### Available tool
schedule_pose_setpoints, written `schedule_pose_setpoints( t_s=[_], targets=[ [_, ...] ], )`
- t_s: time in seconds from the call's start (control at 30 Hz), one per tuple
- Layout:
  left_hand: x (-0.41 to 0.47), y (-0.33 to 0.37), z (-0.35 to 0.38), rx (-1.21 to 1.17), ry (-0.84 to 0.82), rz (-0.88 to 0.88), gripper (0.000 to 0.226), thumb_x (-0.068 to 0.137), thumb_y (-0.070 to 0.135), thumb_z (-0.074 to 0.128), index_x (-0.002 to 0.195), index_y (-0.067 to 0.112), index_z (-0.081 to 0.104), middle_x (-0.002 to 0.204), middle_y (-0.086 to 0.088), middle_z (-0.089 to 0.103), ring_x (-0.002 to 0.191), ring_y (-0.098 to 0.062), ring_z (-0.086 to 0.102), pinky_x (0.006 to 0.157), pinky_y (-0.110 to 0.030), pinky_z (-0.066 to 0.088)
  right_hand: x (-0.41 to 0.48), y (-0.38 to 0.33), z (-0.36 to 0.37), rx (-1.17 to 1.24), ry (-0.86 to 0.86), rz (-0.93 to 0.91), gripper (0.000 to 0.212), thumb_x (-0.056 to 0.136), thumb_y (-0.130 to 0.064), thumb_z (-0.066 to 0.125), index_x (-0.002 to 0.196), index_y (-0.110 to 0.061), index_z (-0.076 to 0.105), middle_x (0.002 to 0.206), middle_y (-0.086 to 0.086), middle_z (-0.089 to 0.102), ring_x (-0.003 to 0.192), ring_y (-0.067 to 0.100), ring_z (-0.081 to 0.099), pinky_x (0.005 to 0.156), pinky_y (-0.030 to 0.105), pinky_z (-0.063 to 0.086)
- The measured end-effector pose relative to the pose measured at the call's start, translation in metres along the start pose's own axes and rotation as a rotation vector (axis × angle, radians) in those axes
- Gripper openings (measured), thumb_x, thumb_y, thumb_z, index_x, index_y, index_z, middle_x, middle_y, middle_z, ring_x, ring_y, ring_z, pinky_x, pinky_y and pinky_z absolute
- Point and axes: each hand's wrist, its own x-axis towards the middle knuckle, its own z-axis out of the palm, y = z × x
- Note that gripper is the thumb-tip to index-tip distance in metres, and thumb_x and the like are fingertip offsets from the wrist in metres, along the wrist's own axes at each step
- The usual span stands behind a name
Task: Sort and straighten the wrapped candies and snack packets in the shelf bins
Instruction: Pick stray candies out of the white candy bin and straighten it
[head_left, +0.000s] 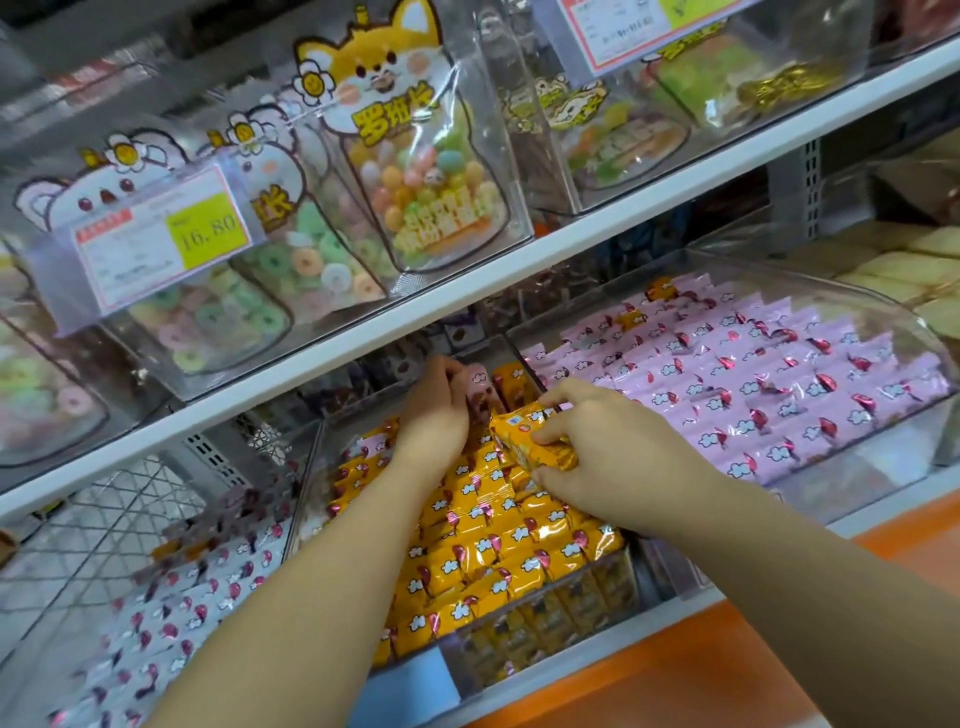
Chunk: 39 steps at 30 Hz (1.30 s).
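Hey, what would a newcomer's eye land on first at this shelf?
Over the middle bin of yellow packets, the right-hand grip pinches a yellow packet while the left-hand grip holds a pink one. Rows of pink packets fill the right bin, and a fox-shaped candy bag stands above.

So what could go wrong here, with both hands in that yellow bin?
1. The right hand grips a stack of yellow packets between fingers and thumb. One might slip out and mess up the tidy rows below.
2. The left hand holds a pink packet at the back of the yellow bin. If dropped there, it would stay mixed in with the wrong kind.
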Motion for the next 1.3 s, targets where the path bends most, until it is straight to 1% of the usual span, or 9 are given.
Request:
schedule_pose_setpoints(
  t_s=[0.23, 0.33, 0.43, 0.57, 0.73, 0.87, 1.07, 1.2, 1.3],
  targets=[
    [-0.029, 0.004, -0.022, -0.221, 0.261, 0.094, 0.006, 0.1, 0.023, 0.04, 0.101, 0.018, 0.044, 0.076, 0.012, 0.049, 0.062, -0.001, 0.047, 0.05, -0.01, 0.036, -0.004, -0.005, 0.003, -0.063, 0.033, 0.013, 0.04, 0.091, -0.043, 0.05, 0.128, -0.029, 0.057, 0.142, -0.01, 0.035, 0.119, 0.015, 0.044, 0.091, 0.031, 0.042],
    [-0.035, 0.0, -0.024, -0.209, 0.233, 0.082, 0.01, 0.099, 0.022, 0.043, 0.103, 0.016, 0.049, 0.078, 0.008, 0.053, 0.064, -0.006, 0.05, 0.049, -0.013, 0.036, -0.006, -0.012, 0.007, -0.104, 0.061, 0.024, 0.044, 0.092, -0.043, 0.048, 0.134, -0.03, 0.048, 0.145, -0.008, 0.032, 0.127, 0.016, 0.038, 0.102, 0.034, 0.034],
    [-0.036, 0.004, -0.023, -0.184, 0.186, 0.088, 0.015, 0.099, 0.019, 0.045, 0.107, 0.011, 0.053, 0.09, -0.001, 0.059, 0.074, -0.013, 0.053, 0.062, -0.023, 0.038, -0.007, -0.016, 0.01, -0.129, 0.06, 0.033, 0.05, 0.092, -0.046, 0.048, 0.14, -0.032, 0.04, 0.15, -0.007, 0.026, 0.133, 0.017, 0.029, 0.108, 0.036, 0.027],
    [-0.037, 0.015, -0.025, -0.206, 0.173, 0.088, 0.013, 0.098, 0.018, 0.046, 0.106, 0.013, 0.055, 0.092, 0.003, 0.057, 0.082, -0.013, 0.054, 0.07, -0.022, 0.039, -0.002, -0.015, 0.01, -0.152, 0.055, 0.031, 0.051, 0.092, -0.047, 0.047, 0.14, -0.031, 0.04, 0.154, -0.01, 0.021, 0.134, 0.019, 0.027, 0.109, 0.037, 0.025],
    [-0.043, 0.021, -0.042, -0.373, 0.357, 0.069, 0.02, 0.099, 0.023, 0.045, 0.113, 0.013, 0.055, 0.096, 0.005, 0.056, 0.085, -0.009, 0.051, 0.069, -0.017, 0.033, 0.005, -0.015, 0.015, -0.176, 0.026, 0.018, 0.051, 0.096, -0.043, 0.041, 0.144, -0.027, 0.033, 0.155, -0.011, 0.02, 0.136, 0.018, 0.023, 0.109, 0.037, 0.022],
    [-0.059, 0.013, -0.049, -0.481, 0.502, 0.051, 0.008, 0.099, 0.02, 0.044, 0.105, 0.02, 0.049, 0.076, 0.012, 0.052, 0.064, 0.012, 0.05, 0.057, -0.007, 0.036, 0.008, -0.014, 0.018, -0.173, 0.023, 0.032, 0.053, 0.097, -0.039, 0.04, 0.146, -0.027, 0.025, 0.156, -0.009, 0.018, 0.137, 0.018, 0.024, 0.111, 0.038, 0.022],
    [-0.07, 0.01, -0.04, -0.589, 0.545, 0.024, 0.005, 0.099, 0.019, 0.046, 0.099, 0.019, 0.051, 0.076, 0.012, 0.053, 0.066, 0.013, 0.051, 0.061, -0.004, 0.038, 0.009, -0.016, 0.019, -0.171, 0.001, 0.05, 0.06, 0.093, -0.032, 0.046, 0.147, -0.029, 0.022, 0.157, -0.003, 0.013, 0.139, 0.021, 0.021, 0.113, 0.04, 0.019],
    [-0.068, 0.021, -0.035, -0.589, 0.543, 0.089, 0.007, 0.098, 0.022, 0.046, 0.097, 0.027, 0.051, 0.081, 0.012, 0.055, 0.075, -0.001, 0.052, 0.069, -0.014, 0.04, 0.006, -0.016, 0.019, -0.151, 0.009, 0.053, 0.062, 0.092, -0.031, 0.048, 0.148, -0.029, 0.02, 0.157, -0.005, 0.012, 0.139, 0.02, 0.023, 0.113, 0.038, 0.019],
    [-0.082, 0.021, -0.032, -0.566, 0.592, 0.217, 0.02, 0.098, 0.013, 0.046, 0.094, 0.032, 0.049, 0.089, 0.015, 0.056, 0.083, 0.005, 0.054, 0.074, -0.008, 0.039, 0.006, -0.015, 0.02, -0.147, 0.034, 0.043, 0.057, 0.094, -0.03, 0.046, 0.147, -0.029, 0.023, 0.155, -0.006, 0.016, 0.136, 0.019, 0.028, 0.112, 0.035, 0.022]
  ],
)
